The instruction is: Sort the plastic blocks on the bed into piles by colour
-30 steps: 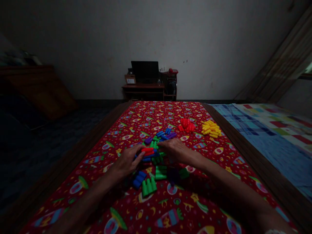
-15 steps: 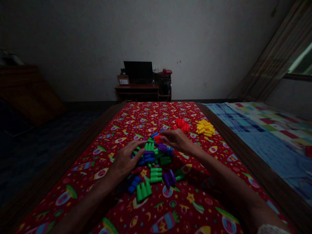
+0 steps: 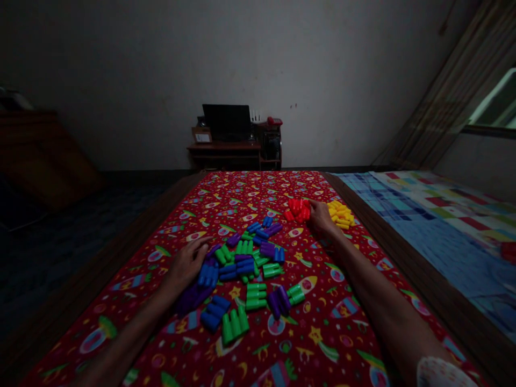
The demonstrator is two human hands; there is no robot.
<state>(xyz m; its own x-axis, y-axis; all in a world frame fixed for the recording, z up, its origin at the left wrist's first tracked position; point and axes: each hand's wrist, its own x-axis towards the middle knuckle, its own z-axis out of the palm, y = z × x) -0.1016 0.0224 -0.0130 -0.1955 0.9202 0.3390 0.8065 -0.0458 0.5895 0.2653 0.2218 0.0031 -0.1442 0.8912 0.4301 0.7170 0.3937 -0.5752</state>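
Observation:
My left hand [image 3: 186,264] hovers at the left side of a mixed heap, fingers apart and holding nothing. Close to its fingertips lie a blue block [image 3: 208,274] and a green block [image 3: 223,255], each made of ridged tubes side by side. Farther out, my right hand [image 3: 321,217] is at the right edge of a pile of red blocks [image 3: 297,209]. Its fingers are pinched on a red block at that edge, partly hidden by the hand. More green blocks [image 3: 235,325] and purple blocks [image 3: 279,302] are spread nearer to me.
A pile of yellow blocks [image 3: 342,215] sits just right of my right hand. Red rocket-patterned cloth [image 3: 318,371] covers the table. Beyond its far end stands a desk with a monitor [image 3: 227,122]. A bed with a blue sheet [image 3: 407,236] is at the right.
My right hand has carried a red block from the mixed heap out to the red pile at the right. My left hand has drawn back left, uncovering several blue and purple blocks.

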